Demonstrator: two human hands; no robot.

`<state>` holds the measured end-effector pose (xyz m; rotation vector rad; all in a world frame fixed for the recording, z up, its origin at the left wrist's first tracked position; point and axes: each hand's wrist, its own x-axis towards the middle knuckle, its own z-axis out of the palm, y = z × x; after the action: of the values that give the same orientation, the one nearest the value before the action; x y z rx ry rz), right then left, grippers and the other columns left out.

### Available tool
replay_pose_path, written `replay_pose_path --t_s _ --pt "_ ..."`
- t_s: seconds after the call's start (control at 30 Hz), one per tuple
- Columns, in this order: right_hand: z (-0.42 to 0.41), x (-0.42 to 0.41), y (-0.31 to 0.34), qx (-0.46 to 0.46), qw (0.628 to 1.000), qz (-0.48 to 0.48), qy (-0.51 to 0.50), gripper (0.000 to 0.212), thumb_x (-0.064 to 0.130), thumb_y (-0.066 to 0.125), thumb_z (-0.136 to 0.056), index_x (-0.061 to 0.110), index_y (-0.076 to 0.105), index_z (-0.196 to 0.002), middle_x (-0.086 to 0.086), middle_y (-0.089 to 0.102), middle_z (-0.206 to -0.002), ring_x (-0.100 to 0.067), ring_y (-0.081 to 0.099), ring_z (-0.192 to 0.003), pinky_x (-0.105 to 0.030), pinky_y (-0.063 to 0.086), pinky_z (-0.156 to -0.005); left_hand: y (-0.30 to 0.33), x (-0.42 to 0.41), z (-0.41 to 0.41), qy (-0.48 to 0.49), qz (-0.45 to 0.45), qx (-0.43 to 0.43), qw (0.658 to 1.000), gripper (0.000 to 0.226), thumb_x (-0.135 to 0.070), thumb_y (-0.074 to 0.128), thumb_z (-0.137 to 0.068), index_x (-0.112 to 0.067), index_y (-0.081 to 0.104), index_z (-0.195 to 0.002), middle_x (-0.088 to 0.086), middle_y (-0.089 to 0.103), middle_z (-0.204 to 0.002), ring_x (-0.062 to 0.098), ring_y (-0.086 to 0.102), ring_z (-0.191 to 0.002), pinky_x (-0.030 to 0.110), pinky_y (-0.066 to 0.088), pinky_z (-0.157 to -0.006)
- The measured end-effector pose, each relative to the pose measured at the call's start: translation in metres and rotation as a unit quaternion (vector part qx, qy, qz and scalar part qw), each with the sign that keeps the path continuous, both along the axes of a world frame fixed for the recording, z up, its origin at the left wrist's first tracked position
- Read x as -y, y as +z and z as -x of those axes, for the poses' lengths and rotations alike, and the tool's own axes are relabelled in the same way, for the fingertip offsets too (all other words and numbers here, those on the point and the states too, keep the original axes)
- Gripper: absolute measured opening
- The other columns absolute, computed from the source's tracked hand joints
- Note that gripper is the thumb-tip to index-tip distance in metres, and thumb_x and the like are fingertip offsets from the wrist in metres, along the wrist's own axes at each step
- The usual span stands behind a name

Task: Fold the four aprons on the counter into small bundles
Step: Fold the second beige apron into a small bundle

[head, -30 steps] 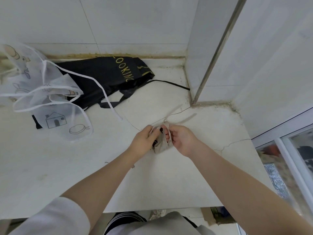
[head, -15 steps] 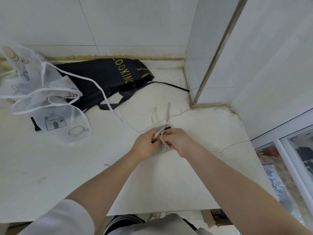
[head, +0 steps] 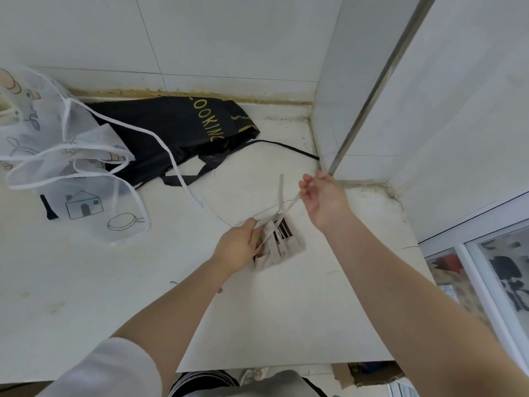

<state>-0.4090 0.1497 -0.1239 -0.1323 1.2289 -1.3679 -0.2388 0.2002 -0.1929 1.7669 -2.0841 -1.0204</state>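
**Beige bundle held at mid-table, tie drawn out to the right**

The beige bundle [head: 279,245] lies on the white table [head: 86,282], near the middle and a little right. It is small and folded, with a dark striped patch showing on its top face. The left hand [head: 237,247] rests at its left edge with fingers curled onto the cloth, gripping it. The right hand [head: 322,197] is raised farther back and to the right, close to the wall corner; a beige tie [head: 289,209] runs taut from the bundle up to it. Its fingers [head: 307,181] are loosely curled (whether they pinch the tie cannot be told). A second tie end [head: 281,187] stands up just left of that hand.

At the far side lies the black apron [head: 171,130], crumpled, with gold lettering and a black strap trailing right toward the corner. Overlapping its left part is the sheer apron [head: 63,156], printed with a small house and other drawings, its white ties looping across the black cloth and onto the table.
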Motion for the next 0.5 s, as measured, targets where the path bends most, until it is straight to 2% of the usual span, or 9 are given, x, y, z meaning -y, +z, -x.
replay_pose_path --t_s 0.03,0.1,0.17,0.23,0.27,0.33,0.37,0.43,0.5 --pt "0.003 -0.001 -0.007 -0.022 1.0 -0.005 0.011 0.022 -0.004 0.043 -0.095 0.007 0.048 -0.114 -0.016 0.057 -0.098 -0.021 0.063 -0.081 -0.023 0.054 -0.069 -0.001 0.001 0.0 0.001 -0.001 -0.002 1.0 0.023 -0.027 0.03 -0.102 -0.014 0.035 -0.084 -0.002 0.046 -0.062 0.025 0.046 -0.069 0.031 0.031 -0.061" --pt "0.005 -0.007 -0.024 -0.172 0.974 -0.066 0.129 0.041 -0.002 0.046 -0.093 -0.003 0.036 -0.133 -0.021 0.053 -0.118 -0.028 0.059 -0.108 -0.034 0.051 -0.092 -0.003 0.001 0.0 0.006 -0.004 -0.014 1.0 0.024 -0.028 0.029 -0.102 -0.015 0.036 -0.083 0.003 0.055 -0.068 0.027 0.052 -0.072 0.032 0.037 -0.063" --pt "0.002 -0.017 -0.035 -0.348 0.902 -0.094 0.237 0.055 0.003 0.051 -0.09 -0.001 0.028 -0.141 -0.013 0.047 -0.127 -0.024 0.054 -0.112 -0.036 0.043 -0.099 -0.003 0.002 0.001 0.008 -0.006 -0.015 1.0 0.025 -0.03 0.029 -0.102 -0.016 0.036 -0.083 0.008 0.061 -0.074 0.029 0.055 -0.075 0.034 0.04 -0.066" --pt "-0.003 -0.03 -0.036 -0.445 0.839 0.02 0.312 0.059 0.001 0.049 -0.09 0.011 0.028 -0.144 -0.002 0.031 -0.142 -0.017 0.049 -0.117 -0.03 0.042 -0.098 -0.002 0.002 0.004 0.015 -0.006 -0.011 1.0 0.026 -0.03 0.029 -0.102 -0.015 0.036 -0.082 0.003 0.053 -0.066 0.027 0.05 -0.071 0.033 0.035 -0.062" --pt "-0.004 -0.037 -0.038 -0.462 0.81 0.082 0.351 0.056 -0.004 0.046 -0.09 0.014 0.034 -0.141 0.0 0.03 -0.144 -0.016 0.049 -0.12 -0.028 0.042 -0.099 -0.001 0.002 0.005 0.018 -0.005 -0.006 1.0 0.027 -0.031 0.029 -0.102 -0.014 0.036 -0.083 -0.001 0.048 -0.063 0.026 0.048 -0.07 0.032 0.032 -0.061" --pt "-0.002 -0.045 -0.043 -0.51 0.737 0.162 0.413 0.051 -0.013 0.043 -0.082 0.009 0.051 -0.127 -0.005 0.041 -0.138 -0.019 0.047 -0.124 -0.027 0.039 -0.104 0.001 0.002 0.008 0.019 -0.003 -0.002 1.0 0.029 -0.032 0.029 -0.102 -0.015 0.036 -0.081 -0.002 0.045 -0.062 0.026 0.048 -0.07 0.032 0.033 -0.062" --pt "0.0 -0.048 -0.046 -0.537 0.698 0.18 0.438 0.049 -0.015 0.044 -0.077 0.006 0.056 -0.12 -0.006 0.043 -0.135 -0.019 0.046 -0.125 -0.022 0.037 -0.103 0.001 0.003 0.008 0.021 -0.007 -0.004 1.0 0.03 -0.032 0.029 -0.102 -0.016 0.035 -0.078 -0.002 0.045 -0.062 0.026 0.047 -0.07 0.032 0.033 -0.062" --pt "0.006 -0.052 -0.047 -0.563 0.645 0.19 0.481 0.041 -0.011 0.048 -0.076 0.005 0.06 -0.111 -0.006 0.04 -0.138 -0.017 0.043 -0.126 -0.014 0.035 -0.097 0.001 0.003 0.008 0.029 -0.018 -0.017 0.999 0.032 -0.031 0.029 -0.102 -0.017 0.033 -0.073 -0.002 0.043 -0.061 0.025 0.045 -0.069 0.032 0.032 -0.062" --pt "0.011 -0.055 -0.049 -0.584 0.584 0.212 0.523 0.027 -0.002 0.053 -0.079 0.005 0.062 -0.104 -0.006 0.036 -0.143 -0.018 0.041 -0.129 -0.021 0.037 -0.1 0.002 0.003 0.007 0.031 -0.019 -0.025 0.999 0.035 -0.028 0.03 -0.102 -0.019 0.029 -0.068 -0.001 0.041 -0.06 0.025 0.043 -0.068 0.032 0.03 -0.062"
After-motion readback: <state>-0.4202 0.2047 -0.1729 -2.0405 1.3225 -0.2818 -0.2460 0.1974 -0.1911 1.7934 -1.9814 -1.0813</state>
